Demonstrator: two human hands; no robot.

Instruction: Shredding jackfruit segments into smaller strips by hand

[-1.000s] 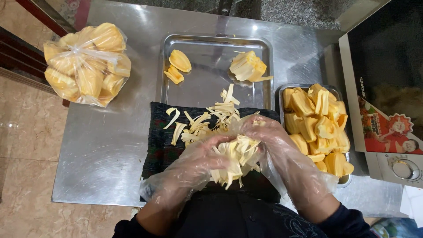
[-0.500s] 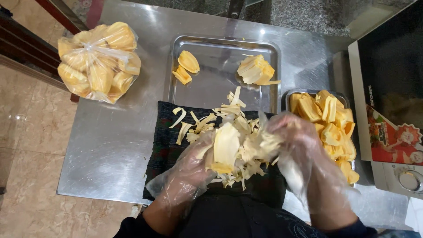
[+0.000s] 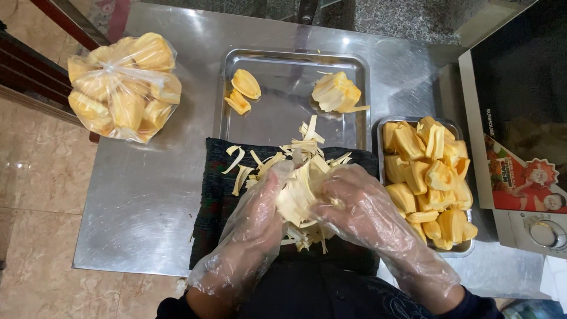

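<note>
At the lower centre of the frame our left hand [image 3: 251, 227] and right hand [image 3: 369, 215], both in loose clear plastic gloves, were closed from either side around a clump of jackfruit [image 3: 301, 192], pale yellow and stringy, held just above the dark cloth [image 3: 215, 198]. We judged that we were midway through pulling a pod free of its fibres; the next move called for a firm split without crushing the flesh. Loose pale strips [image 3: 242, 171] lay scattered on the cloth. Right of it sat a tin [image 3: 381, 127] heaped with cleaned pods, behind it a steel tray [image 3: 289, 115] with a few pieces, and at upper left a tied bag [image 3: 121, 85] on the table [image 3: 142, 201].
</note>
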